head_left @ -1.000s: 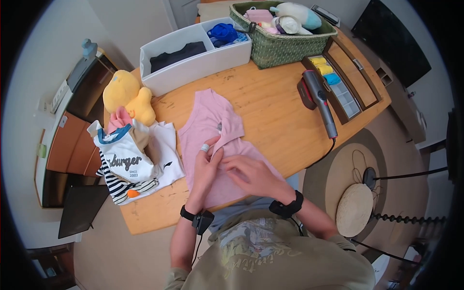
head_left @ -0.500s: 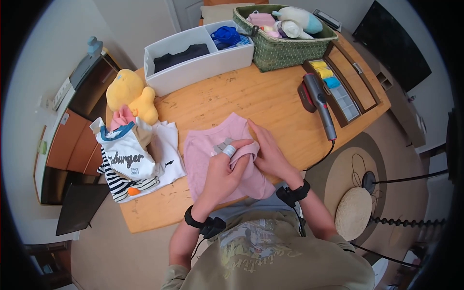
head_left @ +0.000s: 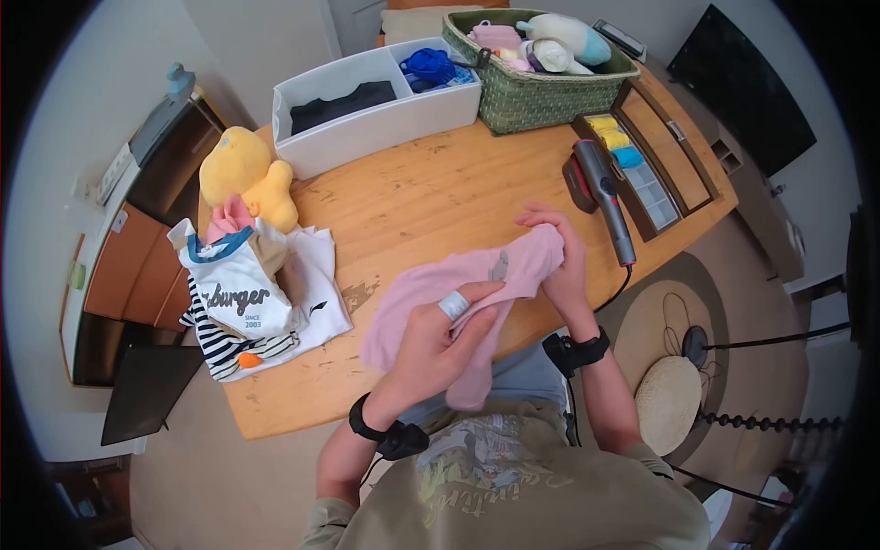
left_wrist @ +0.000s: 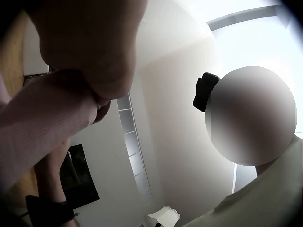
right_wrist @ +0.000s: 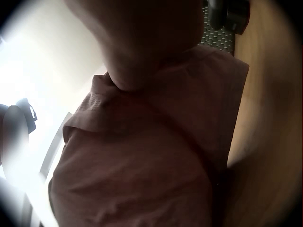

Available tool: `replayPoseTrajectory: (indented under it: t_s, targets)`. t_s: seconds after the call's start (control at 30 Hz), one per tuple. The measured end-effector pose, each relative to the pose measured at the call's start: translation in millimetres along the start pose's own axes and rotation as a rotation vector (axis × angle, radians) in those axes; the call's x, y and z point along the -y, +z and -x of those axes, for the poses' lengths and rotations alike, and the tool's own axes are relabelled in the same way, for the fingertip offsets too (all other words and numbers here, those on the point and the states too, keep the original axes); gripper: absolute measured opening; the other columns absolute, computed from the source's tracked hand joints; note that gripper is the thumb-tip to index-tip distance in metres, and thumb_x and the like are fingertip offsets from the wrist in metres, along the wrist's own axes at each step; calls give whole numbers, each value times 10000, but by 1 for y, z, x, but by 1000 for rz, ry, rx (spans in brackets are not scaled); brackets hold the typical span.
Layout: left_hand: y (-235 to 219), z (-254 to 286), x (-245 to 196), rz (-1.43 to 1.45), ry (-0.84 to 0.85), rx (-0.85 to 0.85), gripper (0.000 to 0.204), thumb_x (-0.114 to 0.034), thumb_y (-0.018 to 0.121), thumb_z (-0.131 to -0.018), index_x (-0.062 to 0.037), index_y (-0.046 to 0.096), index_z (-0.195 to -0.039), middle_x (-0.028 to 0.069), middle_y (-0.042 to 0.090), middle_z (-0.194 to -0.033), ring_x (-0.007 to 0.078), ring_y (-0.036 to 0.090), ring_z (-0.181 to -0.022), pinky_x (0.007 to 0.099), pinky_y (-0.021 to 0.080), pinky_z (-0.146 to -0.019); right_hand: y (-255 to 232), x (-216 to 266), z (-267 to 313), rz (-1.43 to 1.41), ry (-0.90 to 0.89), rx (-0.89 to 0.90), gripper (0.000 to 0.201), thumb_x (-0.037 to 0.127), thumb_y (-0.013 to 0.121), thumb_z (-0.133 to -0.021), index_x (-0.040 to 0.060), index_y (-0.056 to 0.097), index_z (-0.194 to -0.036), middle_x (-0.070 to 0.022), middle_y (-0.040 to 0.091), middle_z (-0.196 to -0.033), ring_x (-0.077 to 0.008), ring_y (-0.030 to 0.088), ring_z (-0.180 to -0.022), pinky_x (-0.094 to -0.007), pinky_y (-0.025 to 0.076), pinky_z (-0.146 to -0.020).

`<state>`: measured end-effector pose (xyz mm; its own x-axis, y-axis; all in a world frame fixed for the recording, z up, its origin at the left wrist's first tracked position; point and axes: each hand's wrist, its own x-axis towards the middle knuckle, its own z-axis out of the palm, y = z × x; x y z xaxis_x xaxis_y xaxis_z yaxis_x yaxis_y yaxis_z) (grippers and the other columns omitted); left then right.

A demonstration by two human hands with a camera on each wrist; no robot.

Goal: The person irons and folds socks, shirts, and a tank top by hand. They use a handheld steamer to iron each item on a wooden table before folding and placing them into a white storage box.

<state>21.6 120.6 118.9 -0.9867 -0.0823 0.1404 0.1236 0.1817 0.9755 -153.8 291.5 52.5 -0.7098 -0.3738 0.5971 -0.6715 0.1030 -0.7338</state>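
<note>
Between both hands a pink top is gathered and partly lifted, its lower part hanging over the table's front edge. My left hand, with a pale band round one finger, pinches a fold of it between thumb and fingers. At the garment's far right end, my right hand holds the cloth, which drapes over its palm and hides part of the fingers. A small grey patch shows on the fabric between the hands. In the right wrist view, the pink cloth spreads below the thumb.
Folded clothes and a yellow plush toy occupy the table's left side. Along the back stand a white divided bin and a green woven basket. A corded grey handheld appliance lies right, beside an open compartment box.
The pink top went from lying spread out to being gathered and raised. My right hand moved right and forward, taking hold of its far end; my left hand keeps its pinch, shifted slightly right.
</note>
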Motion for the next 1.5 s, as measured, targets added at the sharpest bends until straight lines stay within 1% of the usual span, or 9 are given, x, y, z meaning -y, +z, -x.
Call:
replayPoseTrajectory:
  t_s: [0.2,0.33,0.43,0.6,0.7,0.8,0.9,1.2,1.5]
  targets:
    - [17,1,-18,45,202,104,314,-108,637,-1031,-37,696,-1331,103,700,-821,153,614,-662,290,484,-631,-30,-31,47,-124,261,-370,124,-1,683,-902,22,655,-1022,-20,631,-868,-92,595,-837,-251,488,-722]
    - [-5,16,-52,52,151,299,325,-114,656,-1020,-55,704,-1336,132,697,-795,197,632,-627,311,491,-615,-90,47,26,321,-53,-468,60,3,686,-868,32,664,-915,-28,635,-777,-101,589,-691,-253,468,-635]
    - [-34,23,-63,112,291,335,332,-119,684,-1003,-37,704,-1324,128,731,-872,170,656,-690,296,503,-650,-113,107,-12,322,-233,-405,80,25,713,-825,39,663,-887,-35,637,-742,-109,589,-631,-253,439,-581]
    - [-68,-6,-51,252,109,-127,313,-218,682,-1041,-16,713,-1278,-11,726,-1014,50,607,-853,237,501,-754,-77,125,-108,602,-377,17,173,169,736,-836,102,660,-977,-75,681,-748,-266,652,-602,-341,495,-576]
    - [-89,-50,3,231,55,-369,330,-253,670,-1050,6,712,-1250,-12,715,-932,76,621,-875,237,500,-770,-17,65,-156,693,-346,163,303,232,725,-892,102,687,-1162,-75,730,-875,-279,701,-743,-407,532,-684]
    - [-106,-71,57,-342,-52,-515,397,-227,676,-1030,30,650,-1332,106,724,-1111,166,679,-945,275,539,-803,39,-19,-155,811,-354,284,520,371,748,-919,84,611,-1332,-165,704,-1117,-364,667,-1062,-518,495,-947]
    - [-108,-67,113,-724,164,-582,550,-194,691,-992,28,531,-1469,249,587,-1417,345,668,-1171,363,542,-987,77,-56,-121,828,-310,374,675,451,716,-945,34,522,-1439,-238,601,-1316,-421,540,-1284,-620,346,-1131]
    - [-60,11,130,-988,150,-74,720,-248,684,-972,-58,398,-1605,217,335,-1676,386,326,-1549,559,241,-1259,56,-50,14,607,-134,554,757,465,646,-1001,28,415,-1575,-313,325,-1618,-482,258,-1534,-644,162,-1251]
    - [-10,47,109,-1074,134,-76,573,-251,703,-952,-52,566,-1472,196,443,-1591,379,393,-1496,575,250,-1240,17,-41,26,634,-151,707,720,495,607,-1014,154,410,-1617,-227,253,-1703,-429,204,-1582,-606,88,-1280]
